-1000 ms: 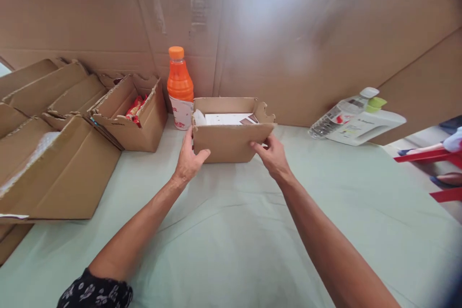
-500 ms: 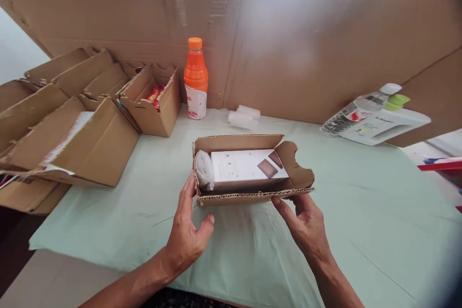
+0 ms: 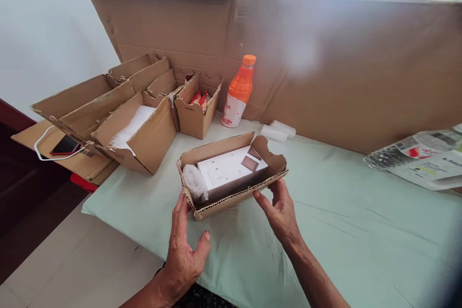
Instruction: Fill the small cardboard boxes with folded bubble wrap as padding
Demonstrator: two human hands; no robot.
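Observation:
An open-topped cardboard box (image 3: 224, 204) stands on the cloth before me, its left end turned nearer. Inside lies a white printed carton (image 3: 225, 166) beside a bundle in bubble wrap (image 3: 195, 182). My left hand (image 3: 187, 245) is open, fingers stretched along the box's left end and thumb held apart. At the right corner, my right hand (image 3: 279, 209) grips the box, thumb on the near wall and the other fingers partly hidden beneath it.
Several open cardboard boxes (image 3: 155, 137) cluster at the left; one holds red packets (image 3: 200, 99). An orange bottle (image 3: 238, 91) and white rolls (image 3: 277, 130) stand behind. A clear bottle (image 3: 415, 147) and a white container (image 3: 429, 171) lie right. A cardboard panel (image 3: 342, 72) backs the table.
My view has swung left and up, bringing a person and a window into sight past the panel. The box looks slanted now; both hands stay at its ends.

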